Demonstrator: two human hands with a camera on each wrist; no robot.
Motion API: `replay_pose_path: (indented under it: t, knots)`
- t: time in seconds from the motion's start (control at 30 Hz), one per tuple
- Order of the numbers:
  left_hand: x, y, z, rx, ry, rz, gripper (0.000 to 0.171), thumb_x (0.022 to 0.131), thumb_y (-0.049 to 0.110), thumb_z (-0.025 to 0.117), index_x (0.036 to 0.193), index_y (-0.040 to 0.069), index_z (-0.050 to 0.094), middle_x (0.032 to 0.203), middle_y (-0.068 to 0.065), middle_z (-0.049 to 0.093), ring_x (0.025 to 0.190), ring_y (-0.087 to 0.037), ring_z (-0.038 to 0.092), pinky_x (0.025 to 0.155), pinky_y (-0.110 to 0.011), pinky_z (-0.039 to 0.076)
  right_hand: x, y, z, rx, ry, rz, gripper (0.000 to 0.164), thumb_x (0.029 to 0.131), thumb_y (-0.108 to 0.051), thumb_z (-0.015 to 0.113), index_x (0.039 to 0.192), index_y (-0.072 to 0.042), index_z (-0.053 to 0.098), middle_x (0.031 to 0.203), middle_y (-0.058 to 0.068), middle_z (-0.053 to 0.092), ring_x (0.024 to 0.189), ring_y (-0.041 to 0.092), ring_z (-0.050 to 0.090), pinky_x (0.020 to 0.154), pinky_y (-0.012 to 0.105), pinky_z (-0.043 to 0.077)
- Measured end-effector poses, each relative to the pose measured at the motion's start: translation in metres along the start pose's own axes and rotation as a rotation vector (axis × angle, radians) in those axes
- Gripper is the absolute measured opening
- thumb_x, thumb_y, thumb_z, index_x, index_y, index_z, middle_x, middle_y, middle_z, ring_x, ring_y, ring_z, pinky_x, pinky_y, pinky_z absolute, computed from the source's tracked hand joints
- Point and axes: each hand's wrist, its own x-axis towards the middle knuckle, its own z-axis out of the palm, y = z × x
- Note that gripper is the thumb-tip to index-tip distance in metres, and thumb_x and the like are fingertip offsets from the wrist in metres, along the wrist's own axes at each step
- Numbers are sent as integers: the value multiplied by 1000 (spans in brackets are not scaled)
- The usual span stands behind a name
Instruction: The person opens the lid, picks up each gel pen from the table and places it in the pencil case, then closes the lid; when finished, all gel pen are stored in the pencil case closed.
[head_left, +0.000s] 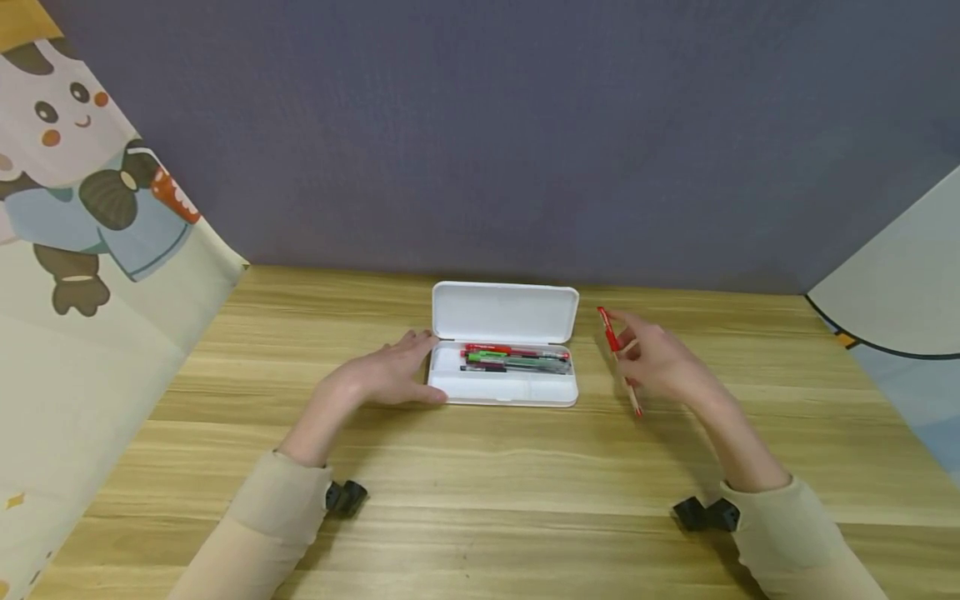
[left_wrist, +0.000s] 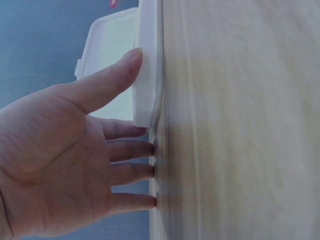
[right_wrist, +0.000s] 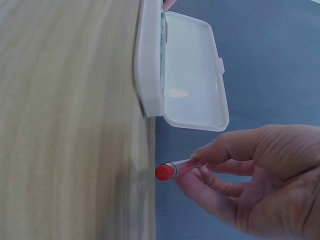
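A white pencil case (head_left: 501, 391) lies on the table with its lid (head_left: 504, 312) raised at the back. Several pens (head_left: 517, 360) with red, green and dark parts lie in its rear compartment. My left hand (head_left: 390, 372) rests at the case's left end, fingers straight and spread; in the left wrist view the thumb (left_wrist: 112, 80) touches the case's front corner. To the right of the case, my right hand (head_left: 660, 360) pinches a red pen (head_left: 608, 327) between thumb and fingers. That pen's red end (right_wrist: 163, 172) faces the right wrist camera.
The wooden table (head_left: 480, 500) extends on every side of the case. Behind it rises a dark grey-blue panel (head_left: 480, 142). A cartoon-printed cloth (head_left: 150, 333) borders the left side, and a light printed surface (head_left: 900, 275) stands at the right.
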Motion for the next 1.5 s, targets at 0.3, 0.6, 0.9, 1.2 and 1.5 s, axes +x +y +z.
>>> replay_pose_path:
  t: [0.3, 0.6, 0.9, 1.2, 1.5]
  knots:
    - [0, 1, 0, -7, -3, -3, 97, 95, 47, 70, 164, 3, 18, 172, -24, 12, 161, -42, 7, 131, -63, 12, 4, -21, -4, -62, 123, -142, 69, 94, 0, 62, 158, -6, 36, 113, 23, 69, 98, 31, 70, 75, 37, 61]
    - [0, 1, 0, -12, -3, -7, 98, 95, 47, 70, 164, 3, 17, 172, -23, 11, 161, -41, 7, 131, -63, 12, 23, -56, 11, -57, 178, -326, 61, 96, 3, 63, 152, -13, 47, 113, 14, 68, 101, 28, 69, 83, 44, 62]
    - [0, 2, -1, -3, -2, -3, 98, 94, 46, 71, 164, 3, 18, 172, -24, 12, 161, -43, 7, 130, -64, 12, 38, -76, 32, -143, 164, -489, 59, 95, 1, 68, 149, -16, 53, 111, 7, 71, 96, 22, 69, 76, 39, 61]
    - [0, 0, -2, 8, -10, -10, 99, 95, 48, 69, 164, 3, 16, 172, -24, 10, 161, -42, 6, 130, -64, 12, 42, -84, 49, -244, 121, -591, 57, 91, 1, 73, 142, -23, 61, 110, 1, 71, 95, 16, 70, 77, 34, 59]
    - [-1, 0, -2, 11, -12, -13, 99, 95, 48, 69, 164, 2, 16, 172, -25, 10, 161, -43, 7, 130, -64, 12, 46, -84, 60, -338, 86, -622, 42, 92, 0, 71, 128, -22, 71, 100, -2, 72, 80, 12, 61, 70, 31, 55]
